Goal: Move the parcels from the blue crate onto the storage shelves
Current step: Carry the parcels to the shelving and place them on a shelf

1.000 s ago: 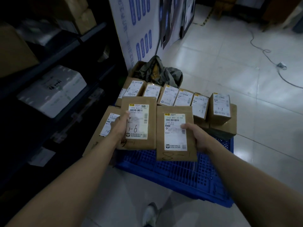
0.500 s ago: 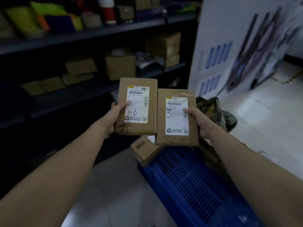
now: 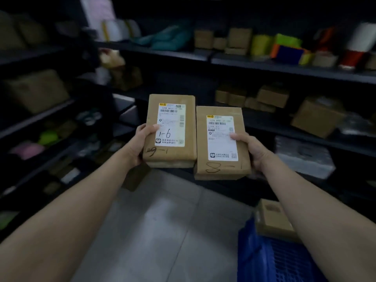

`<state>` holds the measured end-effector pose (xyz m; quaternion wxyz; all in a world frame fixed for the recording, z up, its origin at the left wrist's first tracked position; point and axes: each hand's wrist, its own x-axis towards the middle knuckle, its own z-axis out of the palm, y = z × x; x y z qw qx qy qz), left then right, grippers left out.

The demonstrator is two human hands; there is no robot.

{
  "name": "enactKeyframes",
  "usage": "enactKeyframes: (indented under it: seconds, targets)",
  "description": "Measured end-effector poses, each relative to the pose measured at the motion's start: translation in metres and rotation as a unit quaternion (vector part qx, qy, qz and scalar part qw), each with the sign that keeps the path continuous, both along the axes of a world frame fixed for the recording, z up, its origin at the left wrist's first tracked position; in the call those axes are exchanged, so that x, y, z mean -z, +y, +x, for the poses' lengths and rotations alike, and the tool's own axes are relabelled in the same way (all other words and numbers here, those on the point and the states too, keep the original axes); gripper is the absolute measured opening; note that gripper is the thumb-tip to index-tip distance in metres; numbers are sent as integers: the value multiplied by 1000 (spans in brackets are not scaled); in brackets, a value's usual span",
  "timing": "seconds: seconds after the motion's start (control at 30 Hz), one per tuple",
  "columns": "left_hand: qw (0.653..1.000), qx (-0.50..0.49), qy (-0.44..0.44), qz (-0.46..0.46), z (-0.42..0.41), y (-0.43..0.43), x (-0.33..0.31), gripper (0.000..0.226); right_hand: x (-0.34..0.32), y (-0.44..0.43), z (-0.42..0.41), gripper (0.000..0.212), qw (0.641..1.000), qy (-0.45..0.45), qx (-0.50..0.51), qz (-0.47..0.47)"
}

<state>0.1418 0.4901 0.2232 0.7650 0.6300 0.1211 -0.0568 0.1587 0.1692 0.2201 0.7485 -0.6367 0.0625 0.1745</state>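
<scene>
Now left hand point(image 3: 140, 144) clasps 1-6 parcel point(image 3: 151, 119), right hand point(image 3: 253, 150) 8-1 parcel point(image 3: 221, 169); blue crate point(image 3: 264, 261) holds one box point(image 3: 272, 220).

A pale grey tiled floor point(image 3: 158, 220) lies below the left hand point(image 3: 140, 143) and right hand point(image 3: 252, 149). Right of the right hand sits a silvery foil-wrapped block point(image 3: 303, 157). High above that hand are blurred yellow, orange and blue soft packs point(image 3: 284, 47). Above the left hand is a teal fabric bundle point(image 3: 171, 40), and far to its left a pink soft lump point(image 3: 26, 150).
</scene>
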Motion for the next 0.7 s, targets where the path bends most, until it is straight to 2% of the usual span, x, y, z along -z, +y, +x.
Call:
enactKeyframes:
  seconds: [0.07,0.23,0.33,0.57,0.7]
  targets:
    - [998,-61,-4,-4,-25,49,-7,58,-8,53,13,73,998,-3,-58,-3]
    - [986,-166,-17,-27,-100,166,-12,77,-19,196,23,52,979,-21,-201,3]
    - [971,-235,-14,-34,-149,234,-11,66,-21,286,13,49,963,-28,-268,-3]
    - [936,-348,-17,-50,-253,381,-17,62,-24,487,-24,76,930,-42,-366,-12]
    - [918,-394,-16,-52,-306,450,-19,65,-21,584,-47,73,913,-50,-405,-9]
